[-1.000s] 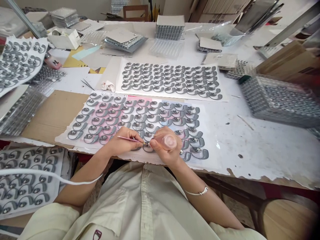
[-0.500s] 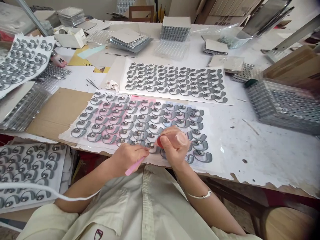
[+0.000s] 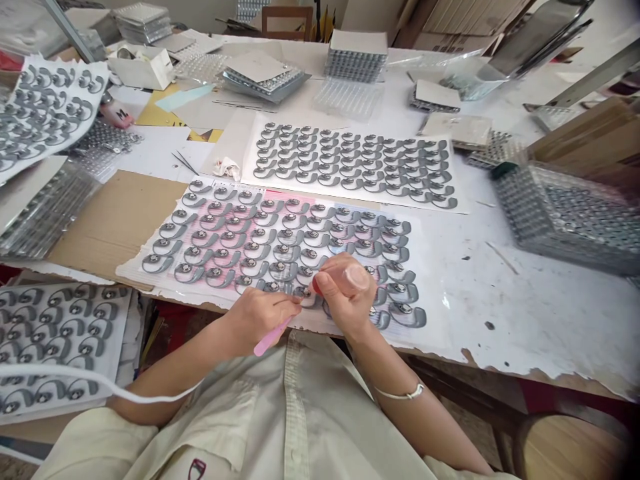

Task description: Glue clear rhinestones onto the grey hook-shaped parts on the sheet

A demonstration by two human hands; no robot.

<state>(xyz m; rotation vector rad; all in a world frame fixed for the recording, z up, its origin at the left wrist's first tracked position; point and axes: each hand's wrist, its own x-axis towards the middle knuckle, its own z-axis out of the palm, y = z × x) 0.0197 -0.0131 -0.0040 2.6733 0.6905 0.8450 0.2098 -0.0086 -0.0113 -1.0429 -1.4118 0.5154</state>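
My left hand [image 3: 260, 320] is closed around a pink-handled tool [image 3: 270, 337], at the front edge of a sheet [image 3: 135, 265] of grey hook-shaped pieces. To its right, my right hand [image 3: 347, 300] is wrapped round a small clear bottle [image 3: 354, 278] with a red tip. The bottle is tilted, its tip pointing left and down at a grey piece [image 3: 305, 292] in the front row. My left fingertips are close beside that same piece. Whether the tip touches it I cannot tell. Rows of similar pieces with round metallic centres lie around both hands.
Behind lies a second sheet [image 3: 460, 205] of grey pieces. Tweezers [image 3: 185, 162] and crumpled tissue [image 3: 227, 168] are at its left. Clear trays [image 3: 570, 213] are stacked at the right, more trays [image 3: 45, 207] at the left. A white cable [image 3: 100, 380] crosses my left forearm.
Both hands stay nearly in place; the bottle's tip and my left fingertips have shifted very slightly. The whole view has moved a little.
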